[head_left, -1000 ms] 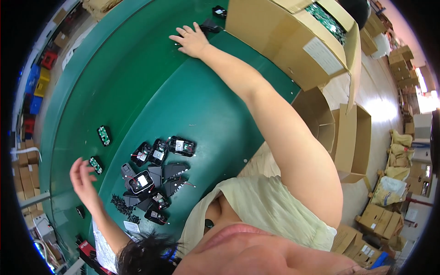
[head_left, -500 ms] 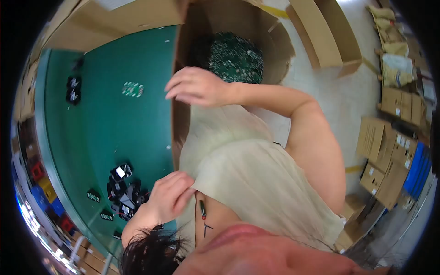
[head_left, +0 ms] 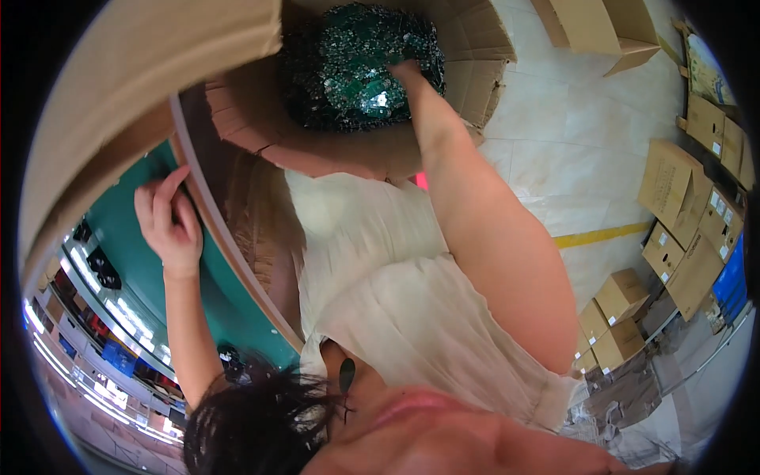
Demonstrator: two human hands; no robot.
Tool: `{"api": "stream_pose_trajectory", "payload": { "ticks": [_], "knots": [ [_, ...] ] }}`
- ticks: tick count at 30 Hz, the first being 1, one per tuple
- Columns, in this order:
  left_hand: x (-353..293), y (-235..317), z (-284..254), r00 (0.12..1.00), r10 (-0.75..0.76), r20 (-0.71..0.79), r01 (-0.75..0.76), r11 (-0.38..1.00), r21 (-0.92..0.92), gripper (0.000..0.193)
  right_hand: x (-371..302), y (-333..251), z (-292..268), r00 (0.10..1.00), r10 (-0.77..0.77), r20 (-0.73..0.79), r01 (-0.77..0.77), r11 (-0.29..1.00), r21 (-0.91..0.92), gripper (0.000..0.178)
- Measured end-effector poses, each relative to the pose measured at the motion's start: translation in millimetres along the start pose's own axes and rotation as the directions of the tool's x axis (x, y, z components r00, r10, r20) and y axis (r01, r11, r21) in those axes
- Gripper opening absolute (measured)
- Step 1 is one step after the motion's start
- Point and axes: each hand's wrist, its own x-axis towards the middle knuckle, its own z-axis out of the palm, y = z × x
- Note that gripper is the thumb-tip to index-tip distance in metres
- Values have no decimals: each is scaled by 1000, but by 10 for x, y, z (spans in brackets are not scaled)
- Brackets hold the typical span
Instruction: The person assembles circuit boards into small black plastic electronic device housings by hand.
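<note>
A large cardboard box stands beside the table, holding a heap of green circuit boards. Down inside it, my right hand reaches the boards at the heap's right side. Its fingers are small and dark here, so whether they grip a board is unclear. My left hand is over the green tabletop, close to the table's brown-and-grey edge. Its fingers are parted, and nothing shows in them. Black parts lie farther left on the table.
A big cardboard panel covers the upper left of the view. On the pale tiled floor, an opened carton sits at the far right. Stacked cartons line the right side, with a yellow floor stripe leading toward them.
My right arm has straightened, the hand going from the table's edge down into the box. My left hand has left the clothing for the table. The view has swung toward the box.
</note>
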Motion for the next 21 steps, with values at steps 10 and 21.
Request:
{"api": "stream_pose_trajectory", "payload": {
  "ticks": [10,21],
  "knots": [
    [-161,-12,-158,988,-118,103,109,990,88,29,-220,-848,858,971,-230,62,224,970,97,85],
    [-102,18,-120,987,-108,119,100,992,74,33,-849,-1080,1674,968,-204,143,232,949,-215,66]
  ]
}}
